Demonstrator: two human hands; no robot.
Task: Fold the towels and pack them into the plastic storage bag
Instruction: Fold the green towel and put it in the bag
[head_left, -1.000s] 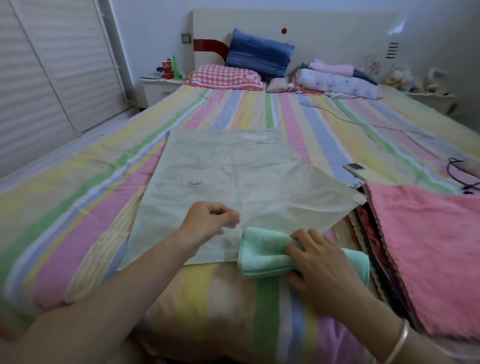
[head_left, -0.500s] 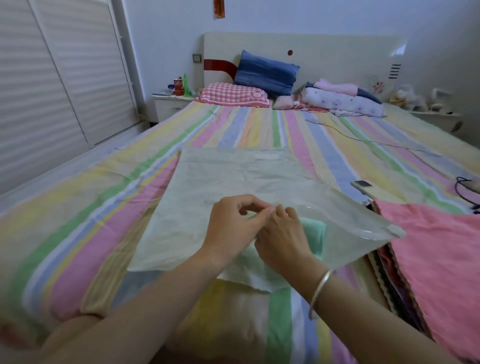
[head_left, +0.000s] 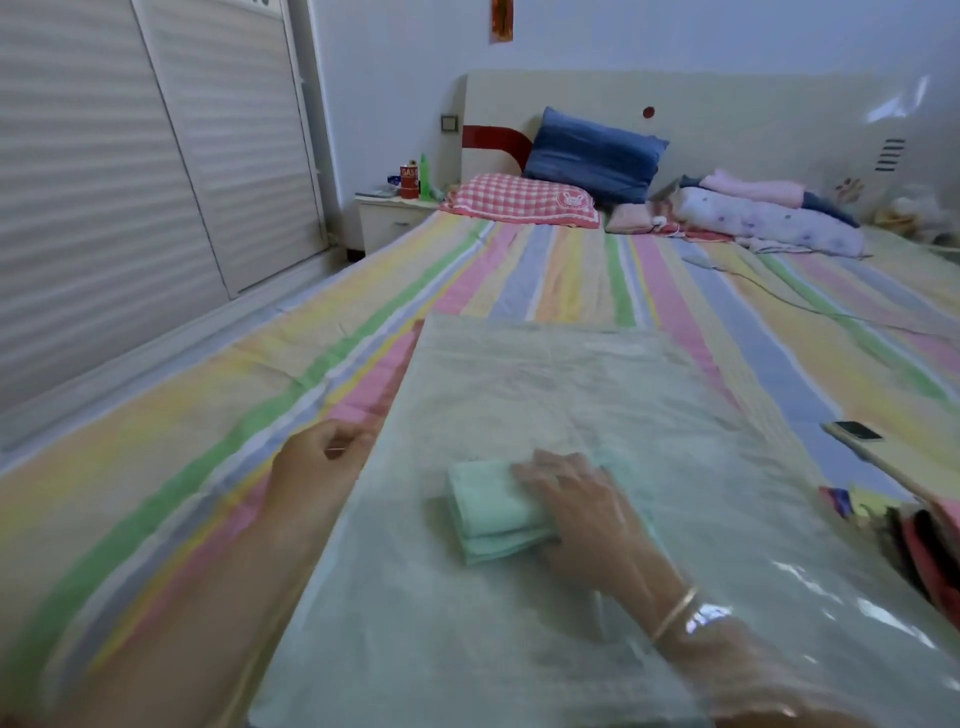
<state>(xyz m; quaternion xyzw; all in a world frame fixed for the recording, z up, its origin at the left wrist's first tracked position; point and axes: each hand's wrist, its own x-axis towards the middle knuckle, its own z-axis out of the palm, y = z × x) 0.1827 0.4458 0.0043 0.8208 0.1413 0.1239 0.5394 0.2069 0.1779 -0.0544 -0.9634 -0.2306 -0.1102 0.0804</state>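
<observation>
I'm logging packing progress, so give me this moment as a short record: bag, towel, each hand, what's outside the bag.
bag: translucent plastic storage bag, lying on the striped bed
towel: folded green towel, inside the bag
right hand: right hand inside the bag, on the towel; grip unclear through the plastic
left hand: left hand pinches the bag's left edge
outside bag: pink cloth stack at the right edge

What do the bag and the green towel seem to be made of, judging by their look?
Bag: thin translucent plastic film, glossy; the right hand shows hazily through it and bright glints sit near its lower right. Towel: soft matte cloth, perhaps terry or microfibre; its folded layers look thick and show no shine.
</observation>
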